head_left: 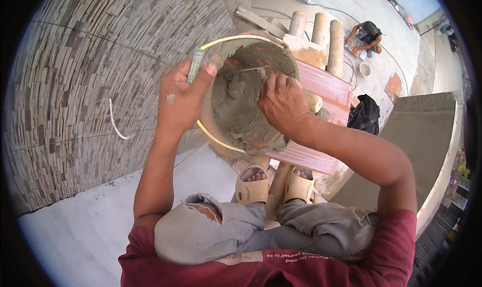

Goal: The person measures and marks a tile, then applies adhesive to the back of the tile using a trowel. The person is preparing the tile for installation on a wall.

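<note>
A bucket (216, 137) of wet grey mortar (233, 104) is tilted toward me above my feet. My left hand (183, 94) is closed around the green grip (196, 65) of its yellow handle (241, 37), and pale mortar marks the back of that hand. Over the mortar, inside the bucket's right side, my right hand (285, 100) is curled into a fist. Whatever its fingers hold is hidden under the knuckles. A thin pale edge (253, 68) shows in the mortar beyond the fist. Just right of my wrist is a rounded, pale wooden end (315, 103).
Reddish ribbed tiles (326, 89) lie right of the bucket, near several wooden poles (335, 48). My sandalled feet (252, 184) rest on narrow wooden supports high up. A stone-strip wall (100, 86) rises at left. Below, a person (369, 36) crouches by a white bucket (365, 69).
</note>
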